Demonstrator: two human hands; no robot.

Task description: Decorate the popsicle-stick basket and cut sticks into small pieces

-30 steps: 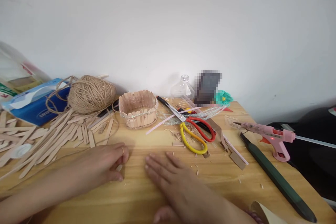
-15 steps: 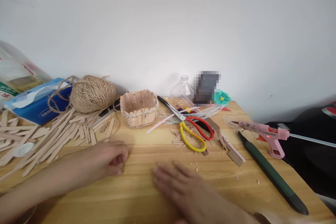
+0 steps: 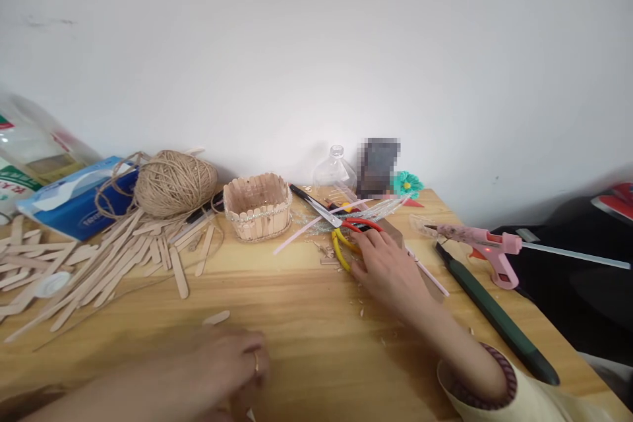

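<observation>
My right hand (image 3: pixel 388 270) reaches over the scissors (image 3: pixel 341 252), which have one red and one yellow handle. Its fingers are bent at the handles, and whether they grip them is hidden. Low in the picture, my left hand (image 3: pixel 232 362), with a ring on one finger, is curled and blurred near the front of the table. A small pale thing shows under it, too little to name. A short wooden stick piece (image 3: pixel 216 318) lies just beyond the left hand. Behind stands an oval basket of wooden sticks (image 3: pixel 258 221) with a silvery trim.
Wooden sticks (image 3: pixel 119 257) and a twine ball (image 3: pixel 175 183) are at the left, beside a blue tissue pack (image 3: pixel 84 204). A pink glue gun (image 3: pixel 494 250) and a dark green tool (image 3: pixel 494 316) lie right. A clear bottle (image 3: pixel 336 168) stands at the back.
My right hand has gone from the table's front up to the scissors. My left hand has moved nearer and slightly right. A stick piece now shows beyond it.
</observation>
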